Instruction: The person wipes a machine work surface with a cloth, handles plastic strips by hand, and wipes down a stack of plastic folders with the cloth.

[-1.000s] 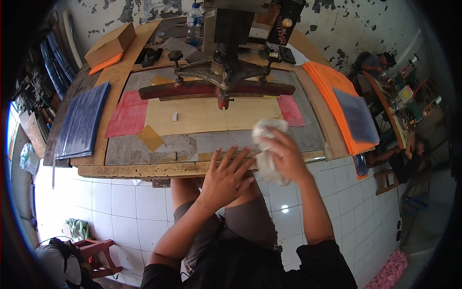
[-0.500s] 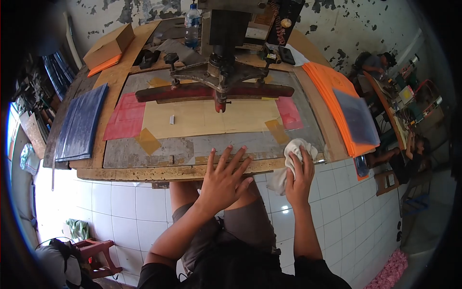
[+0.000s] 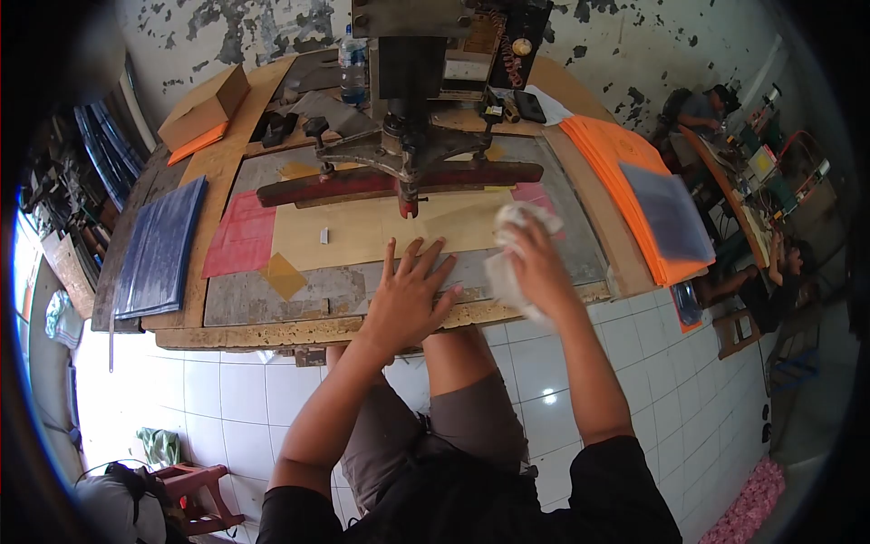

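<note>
My left hand [image 3: 410,295] lies with fingers spread on the grey board [image 3: 349,288], its fingertips by the front edge of the yellow sheet [image 3: 362,222]. A white cloth [image 3: 512,281] is held in my right hand [image 3: 539,263], over the right end of that sheet. Pink pieces flank the sheet, the left one [image 3: 243,234] larger in view. A small pale piece [image 3: 323,236] sits on the yellow surface. Above it hangs the dark and red bar [image 3: 349,186] of a press.
Dark blue sheets [image 3: 159,249] lie at left, near a cardboard box [image 3: 204,104]. Orange sheets [image 3: 612,172] with a clear blue cover [image 3: 666,213] lie at right. A water bottle [image 3: 352,68] stands behind. Two people are seated at the far right.
My right hand with the cloth went to the front right, then back up and left over the sheet. My left hand has moved slightly forward over the board. The view has shifted a little.
</note>
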Demonstrator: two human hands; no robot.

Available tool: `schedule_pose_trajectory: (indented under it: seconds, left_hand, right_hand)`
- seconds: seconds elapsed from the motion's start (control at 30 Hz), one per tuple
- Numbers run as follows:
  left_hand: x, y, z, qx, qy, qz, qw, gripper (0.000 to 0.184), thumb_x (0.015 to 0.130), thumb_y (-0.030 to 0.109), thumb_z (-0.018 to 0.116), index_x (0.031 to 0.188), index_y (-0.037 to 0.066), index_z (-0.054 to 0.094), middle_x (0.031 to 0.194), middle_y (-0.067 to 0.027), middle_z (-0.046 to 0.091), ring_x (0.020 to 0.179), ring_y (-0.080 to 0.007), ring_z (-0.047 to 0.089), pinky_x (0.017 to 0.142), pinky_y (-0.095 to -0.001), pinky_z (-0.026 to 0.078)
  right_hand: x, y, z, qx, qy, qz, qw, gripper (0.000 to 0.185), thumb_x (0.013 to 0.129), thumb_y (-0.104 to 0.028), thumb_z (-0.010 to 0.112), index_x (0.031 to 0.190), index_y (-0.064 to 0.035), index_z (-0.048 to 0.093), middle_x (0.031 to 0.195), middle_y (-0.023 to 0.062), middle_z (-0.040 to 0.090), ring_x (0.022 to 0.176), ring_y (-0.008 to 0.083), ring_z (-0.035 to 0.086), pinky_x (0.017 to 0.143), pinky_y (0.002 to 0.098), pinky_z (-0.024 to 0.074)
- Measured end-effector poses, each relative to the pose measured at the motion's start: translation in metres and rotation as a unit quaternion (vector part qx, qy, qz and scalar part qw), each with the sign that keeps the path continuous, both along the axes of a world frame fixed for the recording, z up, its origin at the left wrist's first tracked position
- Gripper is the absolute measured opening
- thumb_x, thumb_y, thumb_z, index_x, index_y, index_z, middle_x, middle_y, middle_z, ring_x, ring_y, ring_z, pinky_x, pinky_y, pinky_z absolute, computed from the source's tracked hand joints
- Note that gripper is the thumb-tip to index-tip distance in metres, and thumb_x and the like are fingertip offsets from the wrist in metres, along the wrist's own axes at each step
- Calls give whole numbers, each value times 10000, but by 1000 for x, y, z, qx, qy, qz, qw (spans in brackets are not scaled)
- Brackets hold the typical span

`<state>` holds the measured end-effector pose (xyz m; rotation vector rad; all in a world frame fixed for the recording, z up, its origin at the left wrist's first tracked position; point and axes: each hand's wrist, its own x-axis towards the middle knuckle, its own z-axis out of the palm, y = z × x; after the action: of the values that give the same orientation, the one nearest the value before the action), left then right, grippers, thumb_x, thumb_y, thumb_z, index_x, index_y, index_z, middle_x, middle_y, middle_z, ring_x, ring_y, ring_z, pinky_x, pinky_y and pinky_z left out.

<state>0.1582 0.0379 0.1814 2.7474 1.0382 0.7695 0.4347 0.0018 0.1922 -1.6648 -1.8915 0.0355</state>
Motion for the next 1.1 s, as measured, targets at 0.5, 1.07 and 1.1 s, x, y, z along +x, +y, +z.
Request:
schedule_pose_trajectory:
  seconds: [0.5,1.07,1.1]
  left_hand:
    - [-1,-6,2,-9,-10,42,999,508,1123,406,500,1530,143,652,1659,-100,536,1594,-393,368,1349,-665,75]
    - [-79,-28,16,-53,-44,43,997,352,1063,350,667,1294,129,814,1489,-75,705,1499,-315,551,1336,-661,152]
    - [-84,-27,17,-50,-46,41,997,343,1051,348,686,1282,132,821,1474,-71,715,1479,-311,573,1332,-662,172]
  right_hand:
    - [5,-57,-22,47,-80,-67,993,443,942,-44,725,1369,-163,701,1543,195,544,1412,428,541,1192,550,445]
    - [102,-22,36,91,-122,-116,982,376,952,-37,693,1327,-45,723,1457,176,648,1379,392,578,1170,501,446]
    - [86,-19,36,77,-68,-66,992,377,962,-71,710,1337,-43,718,1459,181,649,1388,388,576,1183,513,432]
